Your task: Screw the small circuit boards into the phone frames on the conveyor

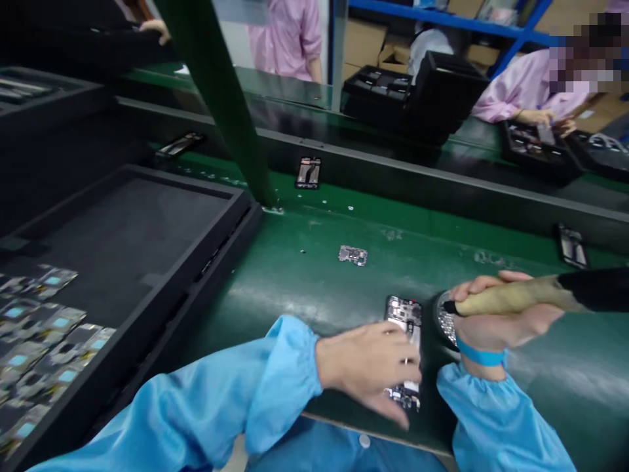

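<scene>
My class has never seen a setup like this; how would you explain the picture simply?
No robot here: a person works bare-handed, filmed by a camera worn on the head, looking forward and down. The left hand is over an opened phone on a green work surface. The right hand holds what looks like a screwdriver, its tip near a round dish of tiny metal parts. A loose circuit board lies farther back; a black tray on the left holds electronic boards.
</scene>
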{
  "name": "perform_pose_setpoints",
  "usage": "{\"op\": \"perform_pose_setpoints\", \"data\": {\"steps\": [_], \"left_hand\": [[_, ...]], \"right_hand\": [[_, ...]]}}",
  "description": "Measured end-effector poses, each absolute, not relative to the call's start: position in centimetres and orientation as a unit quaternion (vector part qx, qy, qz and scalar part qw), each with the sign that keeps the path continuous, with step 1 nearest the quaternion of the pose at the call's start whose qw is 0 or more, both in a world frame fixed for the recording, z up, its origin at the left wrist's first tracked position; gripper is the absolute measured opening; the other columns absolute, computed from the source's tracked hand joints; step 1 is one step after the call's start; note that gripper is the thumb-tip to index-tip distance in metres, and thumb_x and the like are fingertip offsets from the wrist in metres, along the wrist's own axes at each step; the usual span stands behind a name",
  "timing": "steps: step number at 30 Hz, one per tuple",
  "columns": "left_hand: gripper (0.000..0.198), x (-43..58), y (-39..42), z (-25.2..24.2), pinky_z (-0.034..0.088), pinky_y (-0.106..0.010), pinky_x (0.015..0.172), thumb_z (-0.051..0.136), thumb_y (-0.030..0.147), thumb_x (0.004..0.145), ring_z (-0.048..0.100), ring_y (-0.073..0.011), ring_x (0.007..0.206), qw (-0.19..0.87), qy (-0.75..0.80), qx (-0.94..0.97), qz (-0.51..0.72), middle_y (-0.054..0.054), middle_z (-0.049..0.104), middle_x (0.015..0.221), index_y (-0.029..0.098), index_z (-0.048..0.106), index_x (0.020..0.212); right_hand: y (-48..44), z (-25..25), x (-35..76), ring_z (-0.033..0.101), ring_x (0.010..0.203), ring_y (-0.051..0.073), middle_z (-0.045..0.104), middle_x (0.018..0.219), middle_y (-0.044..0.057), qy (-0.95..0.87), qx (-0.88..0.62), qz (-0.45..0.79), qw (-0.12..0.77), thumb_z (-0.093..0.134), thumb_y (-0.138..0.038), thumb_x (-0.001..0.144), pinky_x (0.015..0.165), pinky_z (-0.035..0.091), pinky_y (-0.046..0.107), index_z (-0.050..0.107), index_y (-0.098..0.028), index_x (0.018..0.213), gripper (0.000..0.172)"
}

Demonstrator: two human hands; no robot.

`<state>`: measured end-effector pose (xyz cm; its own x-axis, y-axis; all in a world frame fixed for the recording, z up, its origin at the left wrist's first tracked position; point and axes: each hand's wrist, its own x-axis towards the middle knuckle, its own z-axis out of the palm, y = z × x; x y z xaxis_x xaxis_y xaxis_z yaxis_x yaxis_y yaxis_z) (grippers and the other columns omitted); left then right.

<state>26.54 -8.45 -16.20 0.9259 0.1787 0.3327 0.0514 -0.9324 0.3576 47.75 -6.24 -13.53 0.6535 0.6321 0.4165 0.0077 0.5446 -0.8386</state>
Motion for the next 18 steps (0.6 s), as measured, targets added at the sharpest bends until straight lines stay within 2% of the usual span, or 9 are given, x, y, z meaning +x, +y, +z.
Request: {"op": "perform_pose_setpoints", "data": {"steps": [1,3,5,8,12,15,18], "left_hand": [[0.049,26.6,-8.9,-16.3,0.050,-0.042,0.101,0.069,0.064,0.099,0.066,-0.0253,0.101,0.169,0.029,0.970,0.174,-0.009,0.072,0.116,0.017,0.069,0.113],[0.049,26.9,-8.5,-16.4,0.051,-0.041,0.095,0.074,0.060,0.098,0.065,-0.0259,0.102,0.147,0.056,0.975,0.159,-0.009,0.072,0.116,0.015,0.069,0.115],[0.036,27.5,-6.4,-16.4,0.049,-0.042,0.095,0.076,0.048,0.099,0.065,-0.0275,0.106,0.107,0.119,0.977,0.144,-0.010,0.071,0.116,0.016,0.071,0.113],[0.018,29.5,-1.4,-16.4,0.047,-0.045,0.098,0.064,0.030,0.108,0.064,-0.0290,0.110,0.037,0.233,0.961,0.140,-0.011,0.069,0.114,0.019,0.075,0.118],[0.036,32.9,4.1,-17.0,0.048,-0.047,0.093,0.045,0.022,0.113,0.064,-0.0320,0.111,0.010,0.372,0.915,0.155,-0.016,0.069,0.118,0.018,0.071,0.137],[0.043,34.6,5.9,-17.7,0.047,-0.049,0.107,0.044,0.024,0.112,0.063,-0.0316,0.124,0.033,0.389,0.905,0.171,-0.018,0.068,0.135,0.014,0.060,0.151],[0.047,35.2,6.5,-18.5,0.038,-0.044,0.125,0.046,0.025,0.112,0.055,-0.0265,0.145,0.050,0.374,0.911,0.165,-0.015,0.060,0.157,0.014,0.053,0.158]], "right_hand": [[-6.0,-13.4,48.6,0.050,0.040,0.019,0.054,0.056,-0.003,-0.352,-0.448,0.174,0.803,0.049,-0.085,0.087,0.037,0.044,0.034,0.064,-0.026,0.094,0.061],[-5.8,-13.6,49.9,0.049,0.038,0.018,0.054,0.055,-0.002,-0.336,-0.470,0.155,0.801,0.050,-0.083,0.087,0.035,0.041,0.033,0.063,-0.024,0.090,0.061],[-5.6,-13.9,50.3,0.050,0.035,0.018,0.055,0.054,-0.003,-0.339,-0.481,0.158,0.793,0.048,-0.079,0.091,0.033,0.039,0.031,0.062,-0.022,0.091,0.058],[-5.6,-14.3,50.0,0.053,0.035,0.018,0.059,0.056,-0.003,-0.354,-0.480,0.175,0.783,0.051,-0.072,0.094,0.034,0.041,0.029,0.062,-0.020,0.095,0.052],[-5.6,-14.6,49.4,0.054,0.036,0.016,0.061,0.057,-0.003,-0.364,-0.470,0.196,0.780,0.057,-0.072,0.093,0.035,0.043,0.028,0.061,-0.020,0.098,0.053],[-5.6,-14.7,49.4,0.054,0.035,0.017,0.061,0.056,-0.003,-0.368,-0.471,0.196,0.777,0.058,-0.072,0.093,0.034,0.042,0.028,0.061,-0.019,0.098,0.053],[-5.6,-14.7,49.4,0.055,0.036,0.017,0.061,0.057,-0.003,-0.372,-0.473,0.196,0.774,0.058,-0.072,0.094,0.034,0.043,0.028,0.060,-0.019,0.098,0.053]]}}
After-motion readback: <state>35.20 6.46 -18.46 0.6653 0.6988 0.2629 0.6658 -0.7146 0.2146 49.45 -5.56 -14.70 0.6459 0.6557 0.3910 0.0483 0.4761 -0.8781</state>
